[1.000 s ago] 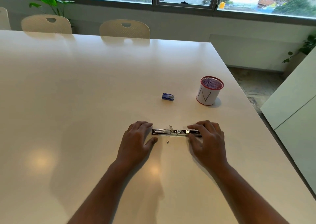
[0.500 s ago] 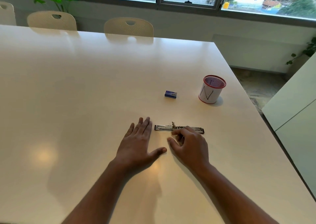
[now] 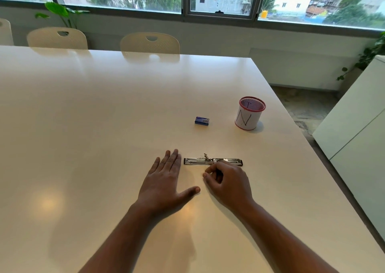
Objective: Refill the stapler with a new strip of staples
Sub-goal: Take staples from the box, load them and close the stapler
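The stapler (image 3: 213, 161) lies opened flat near the table's (image 3: 83, 127) right edge, left hand (image 3: 166, 181) spread flat and empty just beside its left end. Right hand (image 3: 227, 181) curls, fingertips pinched just short of the rail; whether they grip anything, I cannot tell. Steady the base, feed any strip straight along the channel; the blue staple box (image 3: 202, 120) waits farther toward the far edge.

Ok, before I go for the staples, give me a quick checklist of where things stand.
1. Stapler opened flat on the table: ok.
2. Staple channel empty: cannot tell, too small.
3. Blue staple box within view, beyond the stapler: ok, looks shut.
4. Left hand free, flat on the table: ok.
5. Right hand empty: cannot tell, fingers curled just in front of the stapler.
6. Mesh cup clear of the path to the box: ok.
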Demonstrator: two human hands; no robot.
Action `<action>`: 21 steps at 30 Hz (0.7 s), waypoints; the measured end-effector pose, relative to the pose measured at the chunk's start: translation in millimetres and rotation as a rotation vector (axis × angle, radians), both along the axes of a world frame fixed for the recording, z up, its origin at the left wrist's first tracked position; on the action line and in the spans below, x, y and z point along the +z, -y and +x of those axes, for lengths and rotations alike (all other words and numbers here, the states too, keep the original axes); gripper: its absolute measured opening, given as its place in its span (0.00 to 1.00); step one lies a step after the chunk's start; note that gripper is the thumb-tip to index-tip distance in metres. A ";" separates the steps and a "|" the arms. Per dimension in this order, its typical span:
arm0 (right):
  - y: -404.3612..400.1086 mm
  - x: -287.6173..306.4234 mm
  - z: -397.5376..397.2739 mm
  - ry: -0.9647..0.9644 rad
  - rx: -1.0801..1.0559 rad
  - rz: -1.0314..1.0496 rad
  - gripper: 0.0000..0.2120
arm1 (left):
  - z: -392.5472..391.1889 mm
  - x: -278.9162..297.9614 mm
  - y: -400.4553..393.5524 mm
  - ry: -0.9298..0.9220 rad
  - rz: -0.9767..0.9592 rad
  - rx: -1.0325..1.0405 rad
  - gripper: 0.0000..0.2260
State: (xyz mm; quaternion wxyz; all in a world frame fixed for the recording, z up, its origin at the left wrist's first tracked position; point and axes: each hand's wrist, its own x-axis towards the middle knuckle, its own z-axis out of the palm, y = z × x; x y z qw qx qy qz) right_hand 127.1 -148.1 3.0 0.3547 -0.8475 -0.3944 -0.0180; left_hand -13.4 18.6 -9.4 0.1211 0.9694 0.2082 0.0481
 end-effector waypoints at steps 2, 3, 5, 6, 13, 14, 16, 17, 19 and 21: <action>7.4 1.7 5.0 -0.040 -0.001 0.037 0.05 | 2.4 0.2 -0.8 0.014 -0.002 0.001 0.54; 9.8 2.4 7.8 -0.064 0.005 0.051 0.05 | 2.7 -0.2 -2.2 0.013 -0.003 0.002 0.55; 16.2 6.1 16.4 -0.097 0.005 0.080 0.04 | 5.2 -1.0 -4.1 0.005 -0.001 -0.005 0.55; 18.8 8.7 22.2 -0.105 -0.001 0.095 0.04 | 7.2 -1.5 -4.9 0.005 -0.001 -0.006 0.56; 22.7 35.2 79.0 -0.168 -0.120 0.146 0.03 | 15.8 -2.4 -6.9 0.037 -0.009 -0.002 0.57; 22.0 39.6 88.0 -0.160 -0.141 0.149 0.03 | 15.8 -2.2 -6.7 0.035 -0.006 -0.002 0.57; 19.4 47.7 106.2 -0.131 -0.177 0.151 0.05 | 15.2 -1.8 -6.7 0.029 -0.005 -0.005 0.56; 17.1 51.7 115.2 -0.116 -0.193 0.151 0.07 | 14.5 -1.5 -6.5 0.032 -0.004 -0.006 0.56; 11.4 59.6 132.8 -0.086 -0.242 0.161 0.08 | 13.4 -1.0 -5.8 0.039 -0.003 -0.005 0.56; 4.5 68.3 149.3 -0.043 -0.322 0.173 0.09 | 12.9 -1.2 -5.5 0.039 0.003 -0.004 0.55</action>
